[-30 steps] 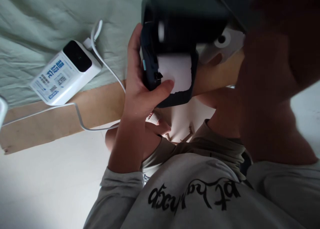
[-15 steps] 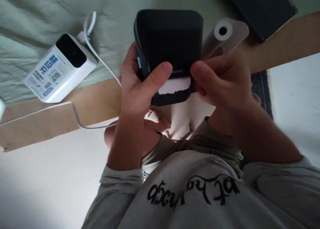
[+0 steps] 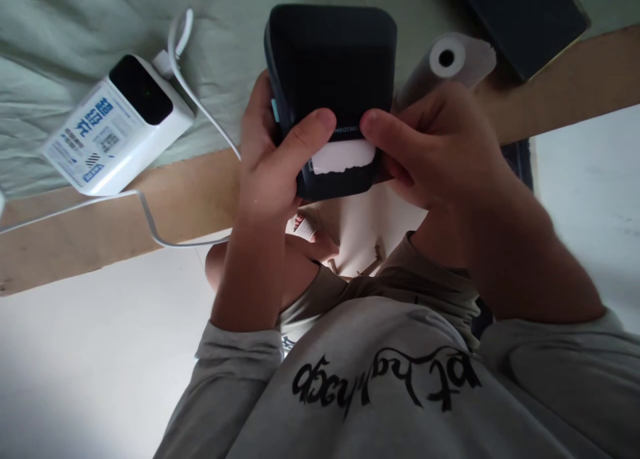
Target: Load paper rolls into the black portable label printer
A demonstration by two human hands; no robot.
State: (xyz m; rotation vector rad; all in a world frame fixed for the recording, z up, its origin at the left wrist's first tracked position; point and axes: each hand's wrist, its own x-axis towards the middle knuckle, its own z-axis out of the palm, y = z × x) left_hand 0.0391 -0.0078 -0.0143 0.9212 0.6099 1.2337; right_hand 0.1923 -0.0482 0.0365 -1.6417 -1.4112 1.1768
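Both of my hands are on a dark, box-shaped portable printer [image 3: 330, 65] with rounded corners. A short white strip of paper [image 3: 344, 157] with a torn edge shows from the slot in its near part. My left hand [image 3: 277, 152] grips the left side, its thumb lying across the front and its fingers behind. On the right, my right hand [image 3: 425, 145] is closed at the lower right corner, thumb pressed beside the small lettering. Its other fingers are curled under and partly hidden. Just behind the right hand lies a white paper roll [image 3: 453, 52] with a dark core.
A white power bank [image 3: 125, 139] with a black display and blue print lies left on the green cloth [image 3: 60, 32]. Its white cable [image 3: 195, 109] loops toward me. A dark flat case [image 3: 525, 25] is at the back right. A wooden edge [image 3: 195, 192] runs in front.
The printer has shifted slightly up and left in view with both hands. The right thumb now presses farther in over its front. The paper strip shows more squarely.
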